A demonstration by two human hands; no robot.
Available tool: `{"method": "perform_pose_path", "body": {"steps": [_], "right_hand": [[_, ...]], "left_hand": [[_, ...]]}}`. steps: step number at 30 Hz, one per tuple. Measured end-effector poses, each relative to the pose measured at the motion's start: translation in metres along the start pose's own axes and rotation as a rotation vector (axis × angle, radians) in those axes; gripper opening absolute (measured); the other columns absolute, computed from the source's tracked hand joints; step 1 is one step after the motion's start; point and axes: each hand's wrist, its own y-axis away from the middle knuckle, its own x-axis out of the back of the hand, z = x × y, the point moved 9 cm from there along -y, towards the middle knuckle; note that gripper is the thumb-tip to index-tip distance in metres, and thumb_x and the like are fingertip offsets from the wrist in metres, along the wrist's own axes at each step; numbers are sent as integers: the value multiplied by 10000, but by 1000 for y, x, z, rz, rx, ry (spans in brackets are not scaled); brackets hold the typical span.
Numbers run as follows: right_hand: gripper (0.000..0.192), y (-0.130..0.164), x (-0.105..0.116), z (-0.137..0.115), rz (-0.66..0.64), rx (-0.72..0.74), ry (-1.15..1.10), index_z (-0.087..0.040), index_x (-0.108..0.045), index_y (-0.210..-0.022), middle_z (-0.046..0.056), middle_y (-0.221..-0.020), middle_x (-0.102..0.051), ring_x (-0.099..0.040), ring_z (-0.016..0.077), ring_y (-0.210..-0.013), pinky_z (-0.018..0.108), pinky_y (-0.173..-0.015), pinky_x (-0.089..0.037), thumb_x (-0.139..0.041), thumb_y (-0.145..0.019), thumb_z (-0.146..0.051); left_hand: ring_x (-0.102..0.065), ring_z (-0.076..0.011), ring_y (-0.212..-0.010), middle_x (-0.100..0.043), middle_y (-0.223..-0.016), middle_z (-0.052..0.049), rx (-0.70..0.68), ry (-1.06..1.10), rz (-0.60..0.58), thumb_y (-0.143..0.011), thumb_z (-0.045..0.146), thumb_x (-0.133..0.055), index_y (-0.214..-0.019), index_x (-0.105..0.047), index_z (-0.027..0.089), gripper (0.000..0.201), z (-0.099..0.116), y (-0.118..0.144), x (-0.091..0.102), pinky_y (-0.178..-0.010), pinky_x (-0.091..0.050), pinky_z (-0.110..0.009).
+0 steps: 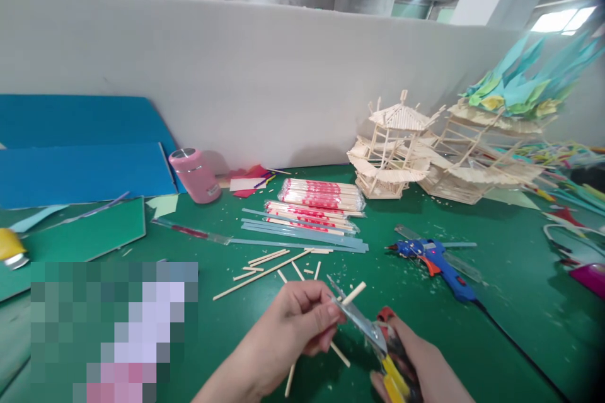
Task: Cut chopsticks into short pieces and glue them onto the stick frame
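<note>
Partly hidden, a stick (356,291) is pinched in the left hand (302,320); the right hand (421,352) clasps scissors (370,330).

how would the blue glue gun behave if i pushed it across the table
The glue gun probably won't roll, since it lies on its side with an angled handle. Its black cord, trailing from the handle, may drag or swing it round. The body looks like hard plastic, so it should stay stiff.

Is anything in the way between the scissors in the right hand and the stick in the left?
Nothing visible: the stick in the left hand lies right at the blades of the scissors in the right hand.
</note>
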Motion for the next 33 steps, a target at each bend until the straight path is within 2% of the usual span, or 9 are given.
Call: {"method": "perform_pose_path", "body": {"steps": [4, 7, 10, 13, 18, 23, 28, 31, 33], "right_hand": [[330, 5, 5, -15, -58, -1, 13, -188, -423, -949, 29, -809, -614, -612, 160, -725, 200, -601, -452, -544, -645, -233], [454, 9, 18, -22, -29, 4, 105, -178, -366, -1051, 60, -906, -600, -599, 172, -760, 232, -678, -463, -565, -668, -315], [449, 9, 38, -8, 68, -32, 209, -195, -363, -1065, 44, -870, -601, -595, 185, -761, 262, -700, -464, -538, -708, -403], [427, 7, 65, 14, 213, -85, 365, -219, -400, -1058, 55, -952, -600, -598, 212, -829, 307, -735, -459, -518, -727, -460], [457, 4, 97, 31, 399, -71, 538, -179, -460, -1085, 97, -1036, -592, -585, 263, -918, 396, -812, -445, -510, -721, -450], [379, 3, 87, 21, 368, 55, 318, -228, -469, -1107, 64, -1095, -588, -575, 216, -974, 337, -817, -472, -431, -809, -458], [252, 5, 61, -23, 340, 244, 123, -262, -488, -1077, 33, -1072, -593, -569, 170, -970, 252, -800, -466, -408, -865, -373], [202, 7, 46, -47, 251, 337, 62, -266, -486, -1055, 20, -1030, -593, -580, 140, -901, 218, -757, -469, -418, -872, -318], [193, 9, 38, -55, 193, 375, 57, -269, -477, -1057, 8, -999, -595, -582, 125, -861, 206, -731, -471, -427, -871, -284]], "left_hand": [[-339, -60, -461, -458, -510, 41, -77, -154, 112, -714, 423, -618, -640, -560, 140, 298, 9, 1, 4, -426, -206, -187], [-305, -56, -438, -411, -470, 59, -133, -13, 81, -723, 410, -617, -640, -555, 147, 283, 17, 3, 6, -429, -186, -197], [-271, -51, -427, -396, -454, 68, -249, 166, 165, -758, 369, -598, -640, -536, 160, 248, 34, 7, 26, -441, -166, -202], [-277, -48, -439, -426, -488, 61, -258, 155, 280, -767, 321, -603, -631, -520, 159, 228, 40, 9, 41, -431, -150, -196], [-295, -55, -477, -417, -524, 58, -166, 25, 292, -783, 355, -578, -682, -530, 160, 226, 25, 4, 31, -436, -192, -172], [-286, -69, -499, -365, -531, 62, -174, -127, 298, -779, 371, -556, -657, -521, 157, 249, 6, -1, 7, -456, -222, -185], [-167, -71, -471, -205, -491, 99, -133, -195, 262, -725, 411, -596, -839, -571, 147, 289, -4, -11, -10, -433, -158, -196], [-244, -71, -492, -300, -518, 78, -167, -136, 270, -702, 423, -617, -815, -580, 142, 305, 0, -13, -10, -461, -229, -186], [-321, -80, -520, -393, -558, 46, -186, -109, 341, -732, 440, -578, -760, -579, 138, 303, 0, -10, -3, -488, -282, -190]]}}
